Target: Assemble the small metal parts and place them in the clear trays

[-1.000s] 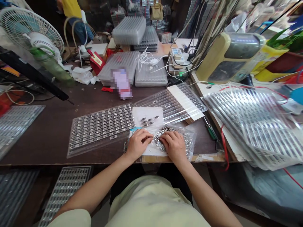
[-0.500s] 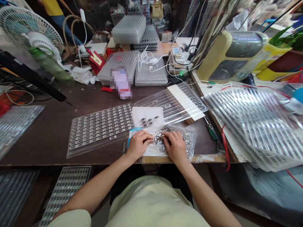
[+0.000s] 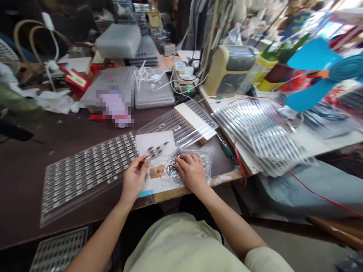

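Shiny metal parts [image 3: 175, 170] lie heaped in a clear plastic bag [image 3: 204, 166], and the right hand [image 3: 191, 172] rests on them with its fingers curved over the heap. Whether that grip closes on any piece, I cannot tell. The left hand [image 3: 134, 179] has lifted off the white paper sheet [image 3: 151, 143] and turned on its side at about 9 o'clock from the heap, thumb and forefinger drawn into a narrow pinch at the sheet's edge. Anything in that pinch is too small to make out. With the hand gone, a tan card [image 3: 157, 172] now shows on the paper. A few small metal pieces [image 3: 155, 151] sit on the sheet at about 11 o'clock from the heap.

Further out at 9 o'clock, a clear blister tray [image 3: 87, 177] packed with rows of parts lies on the dark surface [image 3: 25, 158]. At 12 o'clock, a second tray [image 3: 176, 126] holds only a few. A green-handled screwdriver [image 3: 227, 150] and a red wire [image 3: 239, 163] lie at 3 o'clock, beside a stack of trays [image 3: 258, 132]. The view has swung to the right, and blue fan blades [image 3: 312, 75] now fill the upper right.
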`<state>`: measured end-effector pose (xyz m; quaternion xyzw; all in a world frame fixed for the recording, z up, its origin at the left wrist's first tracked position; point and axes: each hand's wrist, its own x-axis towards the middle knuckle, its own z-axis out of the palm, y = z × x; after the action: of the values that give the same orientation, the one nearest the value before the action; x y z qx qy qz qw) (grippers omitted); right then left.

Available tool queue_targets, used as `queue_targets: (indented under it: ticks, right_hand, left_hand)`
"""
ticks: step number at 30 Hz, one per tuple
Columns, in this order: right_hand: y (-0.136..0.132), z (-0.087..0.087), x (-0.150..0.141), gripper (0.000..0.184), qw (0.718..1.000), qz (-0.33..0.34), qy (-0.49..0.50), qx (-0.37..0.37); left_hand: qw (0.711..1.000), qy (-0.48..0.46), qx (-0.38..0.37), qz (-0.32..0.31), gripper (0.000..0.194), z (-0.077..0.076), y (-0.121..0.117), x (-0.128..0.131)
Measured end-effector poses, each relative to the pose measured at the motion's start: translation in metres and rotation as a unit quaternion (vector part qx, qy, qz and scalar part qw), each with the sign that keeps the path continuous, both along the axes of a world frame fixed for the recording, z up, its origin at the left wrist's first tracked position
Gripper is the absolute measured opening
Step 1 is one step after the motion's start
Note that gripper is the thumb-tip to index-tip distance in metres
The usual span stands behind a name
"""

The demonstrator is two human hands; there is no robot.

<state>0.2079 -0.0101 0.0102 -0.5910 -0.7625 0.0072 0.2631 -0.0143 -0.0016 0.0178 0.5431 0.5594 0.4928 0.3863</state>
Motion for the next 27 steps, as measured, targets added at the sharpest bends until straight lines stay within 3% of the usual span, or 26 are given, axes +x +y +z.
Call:
queue_targets:
  ticks: [2, 4, 6, 10, 12, 14, 15, 16, 18, 19, 20, 23, 27]
  right_hand:
    - [0.009, 0.004, 0.027, 0.023, 0.997, -0.081, 0.007, 0.018]
    - [0.02, 0.005, 0.061, 0.027, 0.977, -0.211, -0.007, 0.022]
    - [0.031, 0.003, 0.092, 0.031, 0.959, -0.275, -0.068, -0.009]
    - [0.042, -0.003, 0.117, 0.039, 0.944, -0.274, -0.162, -0.087]
    - [0.033, 0.0, 0.113, 0.039, 0.951, -0.266, -0.139, -0.072]
    - [0.012, 0.01, 0.102, 0.039, 0.96, -0.275, -0.046, -0.008]
    - [-0.001, 0.017, 0.094, 0.038, 0.966, -0.257, 0.022, 0.028]
    - [-0.015, 0.024, 0.085, 0.036, 0.975, -0.198, 0.086, 0.044]
    - [-0.042, 0.036, 0.064, 0.029, 0.985, 0.005, 0.171, -0.024]
    - [-0.051, 0.04, 0.052, 0.026, 0.975, 0.101, 0.184, -0.076]
    - [-0.059, 0.042, 0.041, 0.025, 0.964, 0.149, 0.193, -0.104]
    - [-0.066, 0.044, 0.019, 0.025, 0.958, 0.171, 0.2, -0.116]
    - [-0.061, 0.044, 0.015, 0.025, 0.958, 0.163, 0.197, -0.129]
  left_hand:
    - [0.993, -0.085, -0.075, -0.015, 0.033, 0.001, -0.003, -0.006]
    - [0.974, -0.178, -0.14, -0.022, 0.035, 0.002, -0.007, -0.008]
    - [0.947, -0.261, -0.184, -0.022, 0.037, 0.006, -0.012, -0.008]
    - [0.913, -0.331, -0.234, -0.037, 0.038, 0.019, -0.017, 0.001]
    - [0.907, -0.337, -0.247, -0.052, 0.037, 0.026, -0.017, 0.005]
    - [0.905, -0.334, -0.255, -0.064, 0.037, 0.031, -0.016, 0.006]
    - [0.905, -0.33, -0.259, -0.068, 0.037, 0.034, -0.016, 0.007]
    - [0.906, -0.326, -0.262, -0.07, 0.038, 0.036, -0.016, 0.007]
    - [0.908, -0.313, -0.268, -0.077, 0.04, 0.04, -0.016, 0.008]
    - [0.91, -0.304, -0.27, -0.082, 0.041, 0.042, -0.016, 0.009]
    - [0.912, -0.293, -0.273, -0.088, 0.042, 0.043, -0.016, 0.01]
    - [0.919, -0.259, -0.277, -0.106, 0.042, 0.046, -0.017, 0.012]
    - [0.927, -0.22, -0.273, -0.134, 0.042, 0.046, -0.019, 0.009]
